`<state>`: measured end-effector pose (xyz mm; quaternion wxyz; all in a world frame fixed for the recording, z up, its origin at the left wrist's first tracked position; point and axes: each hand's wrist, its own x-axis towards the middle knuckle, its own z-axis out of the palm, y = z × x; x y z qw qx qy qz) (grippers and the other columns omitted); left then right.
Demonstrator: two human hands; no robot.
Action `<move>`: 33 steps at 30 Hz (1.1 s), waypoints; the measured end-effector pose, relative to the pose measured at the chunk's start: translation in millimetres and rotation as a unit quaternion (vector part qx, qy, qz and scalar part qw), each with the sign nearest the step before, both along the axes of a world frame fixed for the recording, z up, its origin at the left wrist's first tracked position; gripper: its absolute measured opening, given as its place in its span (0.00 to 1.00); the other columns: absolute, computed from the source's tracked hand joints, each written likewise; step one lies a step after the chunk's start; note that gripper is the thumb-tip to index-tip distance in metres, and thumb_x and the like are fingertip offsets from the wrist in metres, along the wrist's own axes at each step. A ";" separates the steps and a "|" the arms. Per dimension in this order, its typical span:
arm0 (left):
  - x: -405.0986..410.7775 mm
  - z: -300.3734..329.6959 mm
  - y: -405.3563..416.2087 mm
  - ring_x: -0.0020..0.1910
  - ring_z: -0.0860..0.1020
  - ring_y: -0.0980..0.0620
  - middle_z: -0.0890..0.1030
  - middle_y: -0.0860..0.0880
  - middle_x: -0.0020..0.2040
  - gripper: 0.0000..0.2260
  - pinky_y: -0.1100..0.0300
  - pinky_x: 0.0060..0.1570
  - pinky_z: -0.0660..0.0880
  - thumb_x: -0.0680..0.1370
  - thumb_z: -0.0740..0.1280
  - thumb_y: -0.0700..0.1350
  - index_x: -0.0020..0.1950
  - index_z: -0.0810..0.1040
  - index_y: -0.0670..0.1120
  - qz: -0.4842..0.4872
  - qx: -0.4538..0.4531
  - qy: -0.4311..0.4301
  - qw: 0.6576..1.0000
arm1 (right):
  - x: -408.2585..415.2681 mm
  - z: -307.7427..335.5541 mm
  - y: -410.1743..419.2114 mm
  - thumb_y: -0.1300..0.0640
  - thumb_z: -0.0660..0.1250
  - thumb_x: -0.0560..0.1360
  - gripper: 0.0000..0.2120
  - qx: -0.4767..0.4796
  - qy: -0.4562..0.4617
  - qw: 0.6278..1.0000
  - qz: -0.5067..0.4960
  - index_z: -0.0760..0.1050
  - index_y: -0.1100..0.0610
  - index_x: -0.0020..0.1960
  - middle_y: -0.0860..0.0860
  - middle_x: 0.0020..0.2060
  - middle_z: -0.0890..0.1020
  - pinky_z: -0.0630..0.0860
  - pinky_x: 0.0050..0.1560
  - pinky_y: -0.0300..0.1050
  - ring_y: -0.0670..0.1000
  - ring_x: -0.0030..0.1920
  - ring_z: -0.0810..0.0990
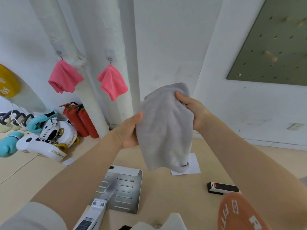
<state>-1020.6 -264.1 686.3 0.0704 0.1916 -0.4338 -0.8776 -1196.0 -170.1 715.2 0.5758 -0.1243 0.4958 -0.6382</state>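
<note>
Above the far right corner of the metal plate [126, 188], the grey cloth [166, 127] is hanging in the air, off the floor, its lower end dangling just beyond that corner. The left hand [131, 130] is gripping the cloth's left edge, thumb pressing on the front and the other fingers hidden behind the fabric. The right hand [192, 110], higher above the plate, is clutching a bunched top corner with its fingers curled tight round it.

The cloth's long axis is running nearly upright, leaning a little, with the top at the right hand and the bottom pointing down past the plate. A small dark loop [184, 165] is showing at that bottom end. If the cloth is going onto a hook, turning it end for end looks wise: walk one hand down to the loop while the other is gripping firmly.

Well beyond the plate, the left pink cloth [65, 77] and the right pink cloth [113, 82] are hanging from wall hooks.
</note>
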 end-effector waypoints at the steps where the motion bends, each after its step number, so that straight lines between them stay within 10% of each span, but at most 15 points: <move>1: 2.2 -3.5 1.9 0.39 0.84 0.54 0.86 0.50 0.40 0.29 0.62 0.36 0.80 0.38 0.82 0.56 0.37 0.86 0.48 -0.005 0.001 -0.005 1.000 | -1.4 -0.7 -2.6 0.50 0.63 0.76 0.14 0.016 -0.002 1.000 -0.018 0.79 0.60 0.47 0.53 0.36 0.85 0.81 0.36 0.40 0.50 0.36 0.84; 5: -1.0 -9.1 10.7 0.37 0.84 0.53 0.85 0.49 0.38 0.05 0.63 0.35 0.80 0.65 0.72 0.45 0.36 0.86 0.45 0.027 0.014 -0.055 0.998 | -8.7 -10.4 -9.9 0.49 0.64 0.76 0.13 0.062 0.004 0.995 -0.078 0.76 0.59 0.48 0.52 0.32 0.83 0.79 0.33 0.39 0.49 0.32 0.82; 9: -12.8 -8.6 3.6 0.40 0.84 0.51 0.85 0.47 0.42 0.18 0.58 0.42 0.79 0.78 0.59 0.52 0.41 0.85 0.45 0.144 0.074 -0.006 0.987 | -11.1 -19.2 4.7 0.36 0.53 0.77 0.30 0.068 0.028 0.997 -0.038 0.78 0.59 0.34 0.51 0.28 0.80 0.74 0.35 0.41 0.50 0.30 0.80; 21: -20.0 -26.0 -29.6 0.44 0.84 0.48 0.83 0.45 0.49 0.19 0.54 0.53 0.75 0.81 0.52 0.51 0.60 0.75 0.42 0.226 0.141 0.007 0.964 | -19.5 -41.5 43.0 0.55 0.61 0.76 0.21 -0.093 0.049 0.994 0.039 0.68 0.62 0.66 0.53 0.55 0.77 0.79 0.50 0.47 0.55 0.48 0.80; 33: -18.2 -24.5 -28.4 0.46 0.83 0.48 0.83 0.45 0.51 0.18 0.54 0.56 0.74 0.81 0.52 0.51 0.60 0.75 0.42 0.229 0.139 -0.011 0.963 | -31.0 -22.8 32.4 0.67 0.65 0.74 0.10 -0.005 0.313 0.948 0.054 0.72 0.54 0.41 0.48 0.37 0.75 0.78 0.34 0.37 0.44 0.33 0.77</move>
